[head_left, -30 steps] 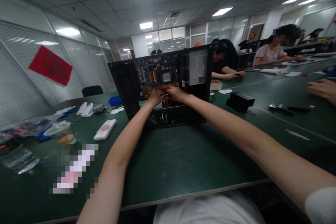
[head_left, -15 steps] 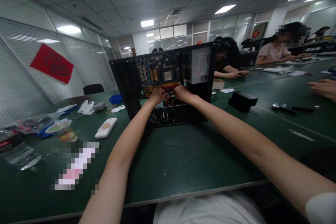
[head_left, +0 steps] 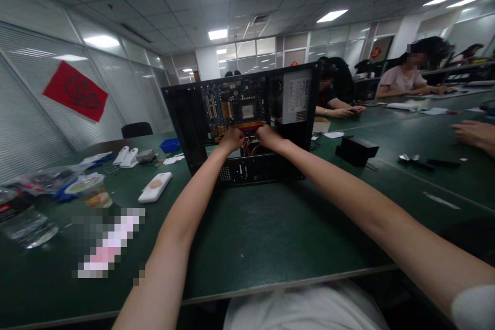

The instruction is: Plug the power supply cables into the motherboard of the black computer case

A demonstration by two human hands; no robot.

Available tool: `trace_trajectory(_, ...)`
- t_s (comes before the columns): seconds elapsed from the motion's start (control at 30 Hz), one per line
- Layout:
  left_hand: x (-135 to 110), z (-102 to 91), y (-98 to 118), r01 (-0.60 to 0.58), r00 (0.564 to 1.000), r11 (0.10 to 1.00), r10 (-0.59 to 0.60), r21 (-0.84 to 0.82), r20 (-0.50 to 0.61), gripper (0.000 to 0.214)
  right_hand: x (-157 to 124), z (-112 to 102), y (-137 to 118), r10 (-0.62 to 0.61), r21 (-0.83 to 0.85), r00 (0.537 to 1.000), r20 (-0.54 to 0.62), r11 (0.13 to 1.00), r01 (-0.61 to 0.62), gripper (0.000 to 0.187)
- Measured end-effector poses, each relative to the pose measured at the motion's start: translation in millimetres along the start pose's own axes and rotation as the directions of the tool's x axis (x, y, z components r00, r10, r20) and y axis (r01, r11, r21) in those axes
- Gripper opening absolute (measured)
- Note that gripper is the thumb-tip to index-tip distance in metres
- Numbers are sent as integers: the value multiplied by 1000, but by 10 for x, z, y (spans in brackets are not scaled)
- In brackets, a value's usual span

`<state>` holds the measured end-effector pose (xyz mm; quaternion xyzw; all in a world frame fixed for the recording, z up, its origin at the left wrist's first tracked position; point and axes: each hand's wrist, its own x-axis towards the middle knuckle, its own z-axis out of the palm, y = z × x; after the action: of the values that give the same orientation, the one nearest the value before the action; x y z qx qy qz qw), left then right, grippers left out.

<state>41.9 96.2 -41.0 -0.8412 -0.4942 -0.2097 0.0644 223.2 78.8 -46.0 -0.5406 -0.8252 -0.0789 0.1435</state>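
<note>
An open black computer case (head_left: pixel 185 124) stands upright on the green table (head_left: pixel 263 232), its motherboard (head_left: pixel 235 105) facing me and a grey power supply (head_left: pixel 296 97) at its upper right. My left hand (head_left: pixel 231 140) and my right hand (head_left: pixel 267 136) reach inside the case and press side by side on the yellow slots (head_left: pixel 248 125) at the board's lower edge. Both hands have their fingers curled. What lies under the fingers is hidden. Red cables (head_left: pixel 250 147) hang just below the hands.
A white phone-like device (head_left: pixel 155 187), white parts (head_left: pixel 127 157), a small blue tray (head_left: pixel 170 145) and plastic packets (head_left: pixel 42 181) lie on the left. A black box (head_left: pixel 356 149) sits on the right. Another person's hand (head_left: pixel 475 134) rests at the far right; other people sit behind.
Both hands stay at the board's lower edge. The view has shifted slightly, so the case sits a little higher and to the right in the frame.
</note>
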Motion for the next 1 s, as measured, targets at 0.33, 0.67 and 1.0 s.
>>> trace_trajectory(0.33, -34, -28, -9, 5, 1000, 1000, -5, -4, -19, 25, -94, -116, -53, -38, -48, 996, -86, 998, 34, 36)
trace_trajectory(0.67, -862, -195, 243, -96, 987, 993, 104, 73, -124, 54, -1125, -301, 761, -643, -606, 724, -251, 687, 400, 46)
trace_trajectory(1.0, -758, -188, 161, 103, 994, 934, -80, 342, -81, 79, -1063, -122, 984, -837, -678, 467, -284, 520, 520, 40)
